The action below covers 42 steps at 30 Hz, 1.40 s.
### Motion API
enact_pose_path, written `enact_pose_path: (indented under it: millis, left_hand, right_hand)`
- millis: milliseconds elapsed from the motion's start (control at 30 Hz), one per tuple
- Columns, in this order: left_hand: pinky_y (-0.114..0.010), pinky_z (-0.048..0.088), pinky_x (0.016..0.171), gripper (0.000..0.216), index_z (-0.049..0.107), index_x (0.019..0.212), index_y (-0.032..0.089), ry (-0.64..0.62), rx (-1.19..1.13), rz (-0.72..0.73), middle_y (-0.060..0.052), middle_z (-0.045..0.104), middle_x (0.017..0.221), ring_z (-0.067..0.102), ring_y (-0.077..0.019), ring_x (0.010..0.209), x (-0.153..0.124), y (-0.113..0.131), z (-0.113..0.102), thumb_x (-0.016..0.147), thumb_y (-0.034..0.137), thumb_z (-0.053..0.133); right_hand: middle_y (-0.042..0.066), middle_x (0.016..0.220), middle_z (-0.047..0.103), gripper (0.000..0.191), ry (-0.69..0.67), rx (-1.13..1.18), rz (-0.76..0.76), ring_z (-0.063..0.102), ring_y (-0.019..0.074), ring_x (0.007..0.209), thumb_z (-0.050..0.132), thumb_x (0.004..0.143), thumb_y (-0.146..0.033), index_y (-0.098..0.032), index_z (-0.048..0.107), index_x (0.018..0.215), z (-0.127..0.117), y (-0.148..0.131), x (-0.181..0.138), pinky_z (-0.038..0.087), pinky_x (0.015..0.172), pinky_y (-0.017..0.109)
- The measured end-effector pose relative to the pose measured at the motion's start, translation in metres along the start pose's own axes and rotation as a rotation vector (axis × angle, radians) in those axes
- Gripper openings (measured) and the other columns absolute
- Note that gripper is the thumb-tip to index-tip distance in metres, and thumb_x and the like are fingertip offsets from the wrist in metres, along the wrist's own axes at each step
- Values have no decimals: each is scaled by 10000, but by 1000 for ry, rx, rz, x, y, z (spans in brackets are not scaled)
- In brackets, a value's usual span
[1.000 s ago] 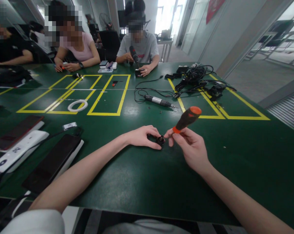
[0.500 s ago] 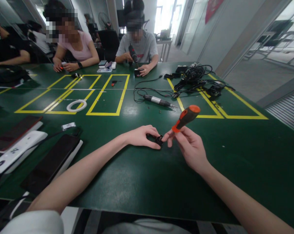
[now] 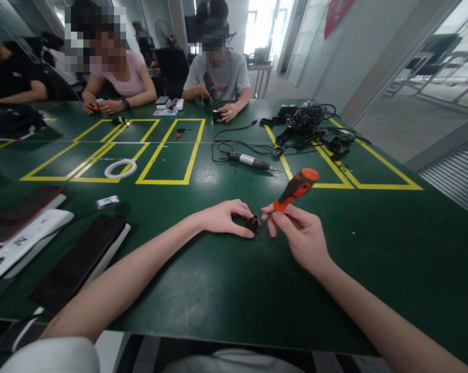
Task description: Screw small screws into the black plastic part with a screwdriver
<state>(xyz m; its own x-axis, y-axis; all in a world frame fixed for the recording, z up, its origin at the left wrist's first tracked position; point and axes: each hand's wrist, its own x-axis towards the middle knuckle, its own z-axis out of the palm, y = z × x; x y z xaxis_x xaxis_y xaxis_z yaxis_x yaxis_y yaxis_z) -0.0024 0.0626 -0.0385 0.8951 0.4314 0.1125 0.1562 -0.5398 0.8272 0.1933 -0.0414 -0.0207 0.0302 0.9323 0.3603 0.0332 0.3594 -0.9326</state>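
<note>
My left hand (image 3: 228, 218) is closed around a small black part (image 3: 251, 225) on the green table, gripping it between thumb and fingers. A short round metal-like piece stands up from its top; its exact kind is too small to tell. Just to the right, my right hand (image 3: 302, 233) is wrapped round the lower end of a screwdriver (image 3: 297, 188) with an orange and dark grey handle. The handle tilts up and to the right. My right fingertips sit close beside the black part, with a small gap. The screwdriver's shaft is hidden by the hand.
Beyond my hands lies a corded electric screwdriver (image 3: 251, 161). A heap of black cables (image 3: 307, 124) is at the back right. A white tape roll (image 3: 120, 168), a black phone (image 3: 81, 256) and a white power strip (image 3: 28, 241) lie left. Co-workers sit across the table (image 3: 203, 290).
My right fingertips have drawn slightly away from the black part, opening a small gap. The left hand keeps its hold. The view has shifted very slightly.
</note>
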Motion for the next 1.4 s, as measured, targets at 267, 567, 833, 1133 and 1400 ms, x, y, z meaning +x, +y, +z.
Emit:
enact_pose_path:
  millis: [267,567,833,1133,1400]
  left_hand:
    - [-322,425,1003,154,803,912,218,-5,5,-44,-27,739,986,616,-204,1048,1,4,0,793,307,841]
    - [-329,418,1005,163,803,932,212,3,7,-3,-24,733,995,616,-198,1037,0,2,0,800,297,841]
    - [-321,434,986,184,811,954,217,5,-7,-17,-31,743,1002,621,-197,1025,0,2,0,793,300,844]
    - [-326,434,983,143,796,888,209,5,6,-22,-30,739,981,616,-197,1012,0,3,1,790,303,842]
    - [-327,422,1001,175,805,939,214,3,2,-21,-25,732,987,616,-198,1029,0,3,0,792,299,846]
  right_hand:
    - [18,720,724,298,14,65,41,619,135,556,853,799,-459,-210,690,809,3,0,-2,556,552,278]
    - [27,764,734,281,-36,102,21,622,136,566,731,914,-492,-212,735,938,2,3,-1,556,583,295]
    - [24,742,720,267,8,10,29,592,127,556,806,846,-449,-207,708,792,2,-2,0,540,565,286]
    - [24,710,738,322,11,42,64,643,148,575,851,793,-488,-214,686,822,3,-3,-1,578,577,290]
    - [30,762,739,332,-28,49,44,646,146,592,744,888,-544,-217,692,872,2,0,-1,594,636,320]
